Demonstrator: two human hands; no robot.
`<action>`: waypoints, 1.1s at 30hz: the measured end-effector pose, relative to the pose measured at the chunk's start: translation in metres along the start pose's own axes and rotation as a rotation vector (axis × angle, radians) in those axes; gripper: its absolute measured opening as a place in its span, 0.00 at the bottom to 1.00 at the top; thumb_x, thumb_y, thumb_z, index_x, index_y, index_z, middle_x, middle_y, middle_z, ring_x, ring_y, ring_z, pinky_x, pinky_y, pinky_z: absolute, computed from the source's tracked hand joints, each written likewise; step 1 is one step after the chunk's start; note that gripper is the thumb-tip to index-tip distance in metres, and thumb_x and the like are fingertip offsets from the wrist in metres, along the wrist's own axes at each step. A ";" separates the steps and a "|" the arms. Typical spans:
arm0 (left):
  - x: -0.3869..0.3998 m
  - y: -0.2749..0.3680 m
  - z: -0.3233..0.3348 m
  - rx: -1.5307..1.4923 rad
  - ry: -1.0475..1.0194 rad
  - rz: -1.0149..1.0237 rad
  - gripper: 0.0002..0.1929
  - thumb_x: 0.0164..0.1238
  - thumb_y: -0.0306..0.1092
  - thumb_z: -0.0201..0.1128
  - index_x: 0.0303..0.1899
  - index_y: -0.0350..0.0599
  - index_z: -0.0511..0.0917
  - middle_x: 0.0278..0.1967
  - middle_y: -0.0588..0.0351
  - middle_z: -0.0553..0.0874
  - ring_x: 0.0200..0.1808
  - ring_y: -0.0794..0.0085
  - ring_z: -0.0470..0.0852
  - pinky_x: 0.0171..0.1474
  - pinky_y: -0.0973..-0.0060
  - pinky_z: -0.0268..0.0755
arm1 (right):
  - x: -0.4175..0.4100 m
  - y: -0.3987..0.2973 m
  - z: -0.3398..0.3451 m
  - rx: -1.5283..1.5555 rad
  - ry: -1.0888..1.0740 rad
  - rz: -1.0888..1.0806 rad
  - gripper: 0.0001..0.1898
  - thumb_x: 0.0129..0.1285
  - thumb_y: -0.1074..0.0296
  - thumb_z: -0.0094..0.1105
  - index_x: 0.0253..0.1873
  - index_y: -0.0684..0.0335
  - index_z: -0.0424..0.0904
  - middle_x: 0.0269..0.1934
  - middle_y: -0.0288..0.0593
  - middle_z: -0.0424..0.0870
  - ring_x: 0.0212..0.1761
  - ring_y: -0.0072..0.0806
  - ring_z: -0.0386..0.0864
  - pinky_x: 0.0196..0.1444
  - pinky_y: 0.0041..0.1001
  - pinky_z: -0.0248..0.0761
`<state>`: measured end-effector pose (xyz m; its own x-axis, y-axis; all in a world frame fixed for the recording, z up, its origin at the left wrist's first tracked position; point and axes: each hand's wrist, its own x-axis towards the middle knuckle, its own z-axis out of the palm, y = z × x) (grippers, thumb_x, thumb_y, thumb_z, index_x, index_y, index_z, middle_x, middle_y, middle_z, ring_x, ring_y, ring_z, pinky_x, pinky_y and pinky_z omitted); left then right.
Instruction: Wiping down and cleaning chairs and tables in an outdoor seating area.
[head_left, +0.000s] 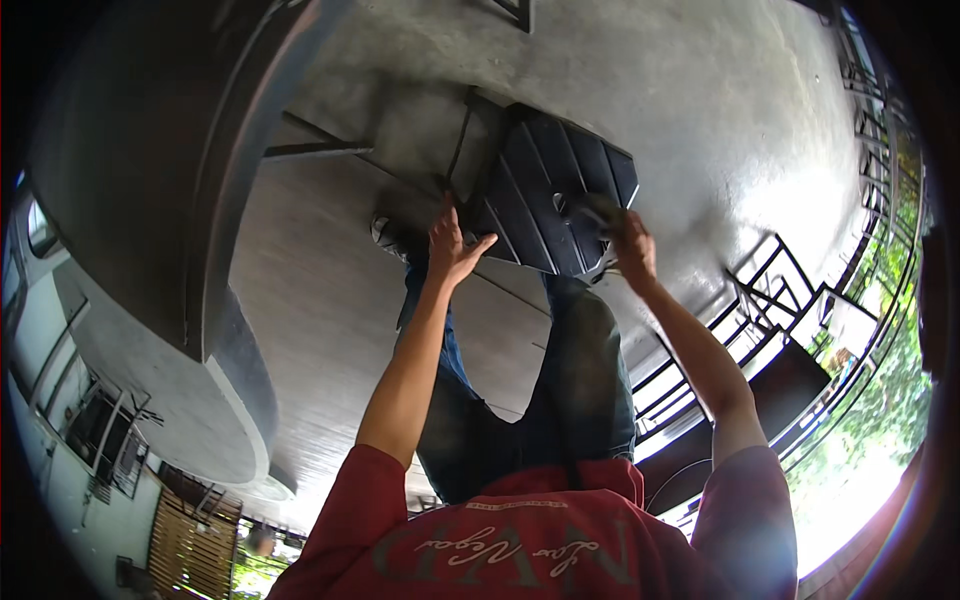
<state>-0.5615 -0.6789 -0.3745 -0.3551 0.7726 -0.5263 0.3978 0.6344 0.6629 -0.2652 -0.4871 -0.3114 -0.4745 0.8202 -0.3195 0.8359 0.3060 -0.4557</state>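
Before me is a black slatted seat (551, 187) with pale lines between its slats and a small hole near its middle. It seems to belong to a chair or stool; dark metal legs (461, 142) reach out on its left. My left hand (454, 244) is at the seat's near left corner, thumb and fingers apart. Its index finger points along the frame, and I cannot tell whether it touches. My right hand (636, 251) is over the seat's right edge, gripping a dark grey object (596, 210) that is blurred, perhaps a cloth or pad.
A large dark curved tabletop edge (217, 187) rises close on the left. Metal-framed chairs (772, 277) and a dark table (787, 382) stand to the right, by a railing. My shoe (388, 234) rests on the grey concrete floor (315, 247). Another metal leg (319, 148) lies beyond it.
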 end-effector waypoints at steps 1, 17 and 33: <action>0.004 0.001 -0.003 -0.031 -0.019 0.030 0.61 0.58 0.68 0.70 0.79 0.36 0.47 0.75 0.29 0.60 0.71 0.35 0.66 0.74 0.47 0.59 | -0.008 0.026 -0.003 -0.130 0.121 -0.026 0.19 0.63 0.73 0.62 0.59 0.63 0.76 0.48 0.55 0.82 0.47 0.56 0.82 0.48 0.47 0.77; 0.074 0.072 -0.061 -0.319 -0.272 -0.182 0.37 0.56 0.55 0.79 0.56 0.31 0.79 0.50 0.46 0.87 0.54 0.63 0.84 0.60 0.67 0.74 | 0.003 0.019 0.013 0.885 -0.309 0.665 0.30 0.58 0.47 0.77 0.55 0.63 0.78 0.42 0.33 0.80 0.45 0.21 0.76 0.51 0.27 0.73; 0.091 0.048 -0.122 -0.850 0.165 -0.372 0.29 0.59 0.49 0.80 0.50 0.43 0.72 0.47 0.59 0.83 0.51 0.72 0.78 0.54 0.56 0.72 | 0.243 -0.077 -0.011 0.579 -0.329 -0.019 0.39 0.51 0.43 0.81 0.63 0.61 0.79 0.53 0.44 0.87 0.57 0.33 0.83 0.63 0.34 0.73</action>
<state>-0.6786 -0.5815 -0.3257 -0.4768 0.4693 -0.7432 -0.4924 0.5578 0.6681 -0.4418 -0.3056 -0.3450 -0.6239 0.5985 -0.5025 0.5873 -0.0652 -0.8068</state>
